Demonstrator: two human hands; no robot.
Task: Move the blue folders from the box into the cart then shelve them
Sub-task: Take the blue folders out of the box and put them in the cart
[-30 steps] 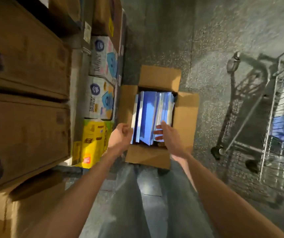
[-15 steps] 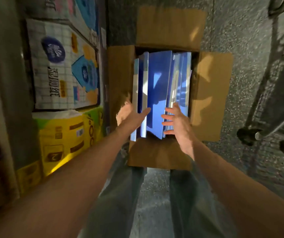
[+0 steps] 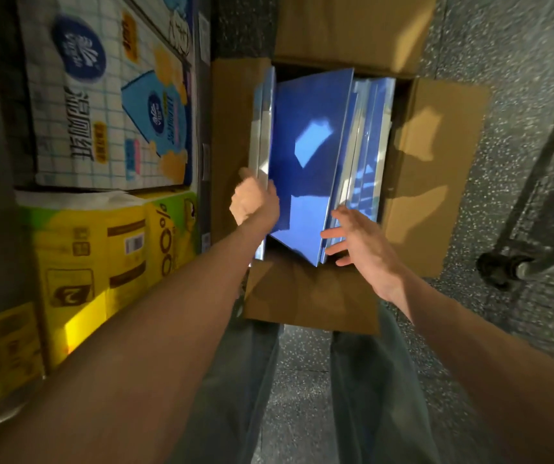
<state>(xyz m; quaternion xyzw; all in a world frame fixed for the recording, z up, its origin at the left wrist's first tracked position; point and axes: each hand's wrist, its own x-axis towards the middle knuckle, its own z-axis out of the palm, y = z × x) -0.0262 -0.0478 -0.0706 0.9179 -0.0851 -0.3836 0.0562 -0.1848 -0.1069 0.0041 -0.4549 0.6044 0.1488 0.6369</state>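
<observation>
Closing in since half a second ago, curling left hand (image 3: 255, 202) round blue folders (image 3: 309, 155) standing in box (image 3: 436, 162) at frame centre, pressing spread-fingered right hand (image 3: 359, 242) alongside; likely readying lift toward cart (image 3: 503, 267).

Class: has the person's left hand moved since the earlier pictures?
Yes: the left hand has gone forward, from the near-left corner of the open brown cardboard box in among the blue folders.
</observation>
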